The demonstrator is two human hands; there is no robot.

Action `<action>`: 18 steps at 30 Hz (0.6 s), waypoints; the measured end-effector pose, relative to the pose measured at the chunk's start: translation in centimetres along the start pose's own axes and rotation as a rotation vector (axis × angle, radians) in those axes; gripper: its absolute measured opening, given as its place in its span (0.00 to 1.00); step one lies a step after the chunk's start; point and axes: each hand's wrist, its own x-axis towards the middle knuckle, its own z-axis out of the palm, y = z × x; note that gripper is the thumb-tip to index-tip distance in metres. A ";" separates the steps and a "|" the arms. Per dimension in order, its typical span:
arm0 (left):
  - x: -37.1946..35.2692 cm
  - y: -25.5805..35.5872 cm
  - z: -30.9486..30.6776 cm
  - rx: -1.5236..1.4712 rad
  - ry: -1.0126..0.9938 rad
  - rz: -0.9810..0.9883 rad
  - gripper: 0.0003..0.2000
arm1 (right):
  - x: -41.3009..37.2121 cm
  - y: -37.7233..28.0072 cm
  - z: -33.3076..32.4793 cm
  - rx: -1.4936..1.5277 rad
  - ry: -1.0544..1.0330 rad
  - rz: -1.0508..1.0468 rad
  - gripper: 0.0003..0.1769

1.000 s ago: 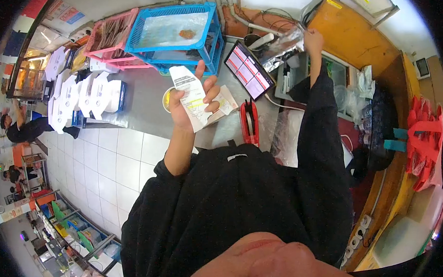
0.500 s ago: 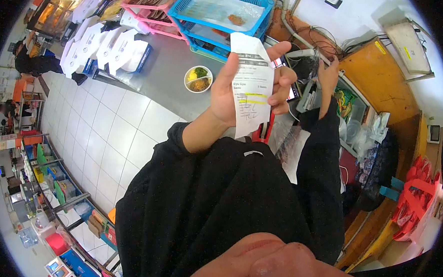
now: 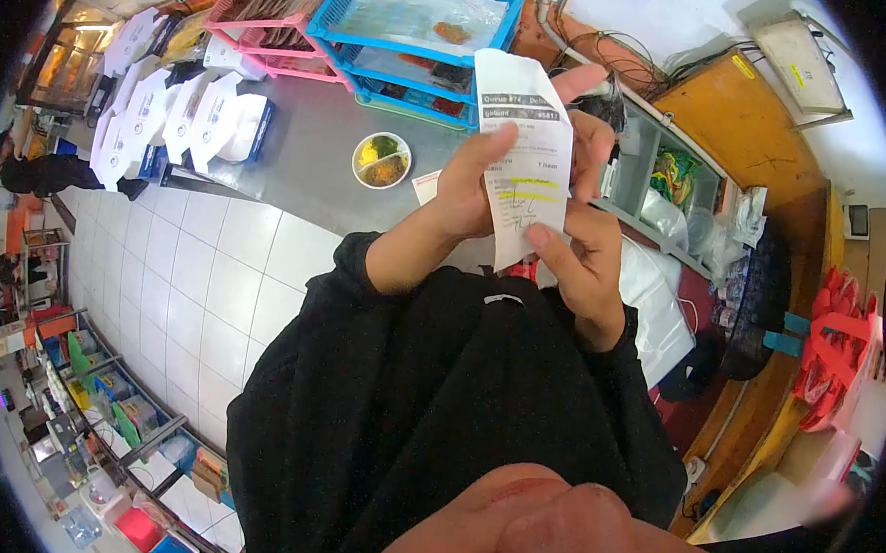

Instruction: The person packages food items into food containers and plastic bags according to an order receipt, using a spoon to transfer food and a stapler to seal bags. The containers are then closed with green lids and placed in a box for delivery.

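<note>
A printed paper receipt (image 3: 520,195) with yellow-highlighted lines and pen marks is upright in front of my chest. My left hand (image 3: 468,178) holds it, thumb on its left edge and fingers behind and beyond the right edge. My right hand (image 3: 589,269) pinches the receipt's lower right part, thumb on the printed face. To the left of the hands, a round divided bowl (image 3: 382,161) with yellow, green and brown food rests on the grey counter (image 3: 300,129).
Stacked blue baskets (image 3: 415,50) and pink baskets (image 3: 276,27) stand at the back. White boxes with raised lids (image 3: 206,124) line the counter's left. On the right is a grey tray of packets (image 3: 658,193); a red bag (image 3: 835,342) hangs farther right. A person in black (image 3: 53,171) is far left.
My right hand has come from beside the cables at the right to the receipt and now grips its lower part. The receipt has turned slightly and the view has shifted a little.
</note>
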 end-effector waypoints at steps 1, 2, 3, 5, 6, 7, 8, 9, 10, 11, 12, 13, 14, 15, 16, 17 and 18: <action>-0.3 0.6 0.2 0.037 0.006 0.024 0.39 | 0.3 -0.2 0.6 0.036 0.052 0.012 0.11; -0.7 1.3 0.2 0.075 0.013 0.049 0.39 | 0.5 -0.5 1.1 0.032 0.050 0.010 0.11; -1.4 2.1 -0.4 0.056 -0.037 0.035 0.41 | 0.7 -0.8 1.7 0.014 0.069 0.003 0.11; -2.9 3.7 -0.9 0.076 -0.032 0.015 0.41 | 1.5 -1.2 3.2 -0.005 0.086 -0.004 0.11; -3.6 4.6 -1.2 0.095 -0.025 -0.010 0.42 | 2.0 -1.4 4.1 -0.002 0.100 -0.053 0.10; -4.1 5.5 -1.6 0.096 -0.025 -0.005 0.42 | 2.4 -1.6 5.1 0.002 0.114 -0.102 0.10; -4.7 6.3 -2.0 0.092 -0.054 -0.005 0.42 | 2.9 -1.9 5.9 0.000 0.108 -0.103 0.10; -5.3 7.0 -2.4 0.091 -0.067 0.000 0.42 | 3.4 -2.2 6.8 -0.017 0.105 -0.118 0.10; -5.8 7.6 -2.7 0.090 -0.079 0.005 0.41 | 3.7 -2.4 7.4 -0.032 0.102 -0.135 0.10; -6.6 8.5 -3.1 0.094 -0.059 0.005 0.41 | 4.2 -2.5 8.3 -0.034 0.093 -0.137 0.10; -7.2 9.2 -3.5 0.096 -0.047 0.007 0.41 | 4.7 -2.5 9.2 -0.038 0.094 -0.156 0.10; -7.8 10.0 -3.9 0.099 -0.035 0.009 0.41 | 5.1 -2.5 10.1 -0.041 0.097 -0.176 0.10; -8.3 10.7 -4.3 0.138 -0.041 0.017 0.41 | 5.4 -2.8 10.9 -0.042 0.092 -0.177 0.10; -8.8 11.4 -4.8 0.156 -0.046 0.021 0.42 | 5.7 -3.3 11.7 -0.057 0.095 -0.130 0.10; -9.3 12.0 -5.4 0.174 -0.051 0.025 0.42 | 6.0 -3.6 12.4 -0.074 0.100 -0.082 0.10; -9.7 12.4 -6.0 0.219 -0.036 0.006 0.43 | 6.2 -3.8 13.0 -0.077 0.102 -0.080 0.10; -10.0 13.0 -6.3 0.237 -0.033 -0.005 0.43 | 6.5 -4.0 13.8 -0.087 0.100 -0.081 0.10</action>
